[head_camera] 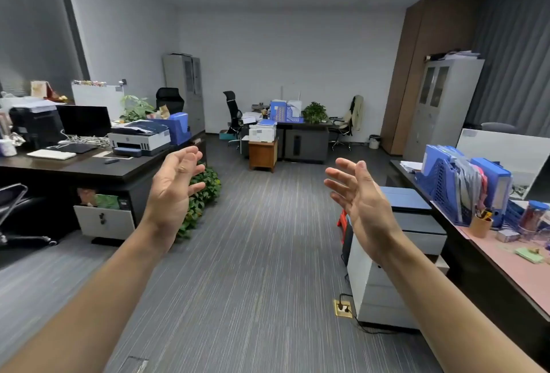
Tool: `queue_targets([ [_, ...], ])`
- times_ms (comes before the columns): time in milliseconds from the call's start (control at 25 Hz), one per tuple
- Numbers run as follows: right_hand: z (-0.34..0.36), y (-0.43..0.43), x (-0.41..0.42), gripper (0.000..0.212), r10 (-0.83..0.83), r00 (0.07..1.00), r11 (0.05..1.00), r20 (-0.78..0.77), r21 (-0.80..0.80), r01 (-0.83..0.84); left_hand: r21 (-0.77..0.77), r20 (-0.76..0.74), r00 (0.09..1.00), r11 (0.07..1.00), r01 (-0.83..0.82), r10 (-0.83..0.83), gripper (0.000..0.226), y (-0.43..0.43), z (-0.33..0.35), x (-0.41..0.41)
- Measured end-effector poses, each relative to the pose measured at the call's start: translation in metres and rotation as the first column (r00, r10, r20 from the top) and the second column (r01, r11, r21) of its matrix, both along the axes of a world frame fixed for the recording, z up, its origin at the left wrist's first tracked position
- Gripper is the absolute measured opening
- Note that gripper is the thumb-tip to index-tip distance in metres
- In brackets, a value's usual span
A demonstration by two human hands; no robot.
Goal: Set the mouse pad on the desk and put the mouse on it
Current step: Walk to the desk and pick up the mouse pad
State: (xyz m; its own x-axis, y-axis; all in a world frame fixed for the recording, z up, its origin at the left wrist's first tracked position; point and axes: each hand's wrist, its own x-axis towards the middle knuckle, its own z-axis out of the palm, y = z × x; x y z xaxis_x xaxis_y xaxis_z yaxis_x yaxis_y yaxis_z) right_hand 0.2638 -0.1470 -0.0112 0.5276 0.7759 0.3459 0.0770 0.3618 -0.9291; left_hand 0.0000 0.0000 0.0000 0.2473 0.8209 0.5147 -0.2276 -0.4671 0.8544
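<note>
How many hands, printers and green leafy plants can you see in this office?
Open bare hands: 2, the left hand and the right hand
White printers: 2
Green leafy plants: 3
Total: 7

Two bare forearms and hands, nothing worn.

The left hand [172, 191] and the right hand [361, 204] were both bare, with no gloves, and no rings showed on the fingers that could be seen. Neither wrist carried a watch, band or bracelet. Both forearms were uncovered along their whole visible length down to the lower corners of the view, so no sleeve or cuff came into sight. The nails looked short and plain; finer detail of them was too small to make out.
</note>
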Motion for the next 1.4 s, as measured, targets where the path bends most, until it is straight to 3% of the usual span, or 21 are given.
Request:
queue_targets([
  [360,0.018,0.231,0.064,0.061,-0.064,0.998,0.998,0.014,0.002,0.064,-0.006,0.03,0.999,1.0,-0.019,0.019,0.051,0.238,0.006,0.071],
  [520,0.025,0.333,0.101,0.062,-0.044,0.999,0.998,-0.021,0.035,0.045,-0.027,0.04,0.999,0.999,-0.018,0.019,0.046,0.34,0.011,0.103],
  [760,0.006,0.51,0.175,0.089,-0.017,1.0,0.995,0.001,0.1,0.017,-0.031,0.036,0.999,0.999,-0.025,0.026,0.041,0.504,-0.008,0.177],
  [1200,0.031,0.888,0.351,0.09,0.042,0.999,0.994,-0.004,0.105,-0.041,0.009,0.027,0.998,0.998,-0.062,0.062,0.055,0.868,0.008,0.349],
  [1400,0.014,1.05,0.395,0.077,0.071,0.997,0.992,0.03,0.102,-0.074,0.005,0.064,0.995,0.997,-0.074,0.074,0.048,1.034,-0.012,0.391],
])
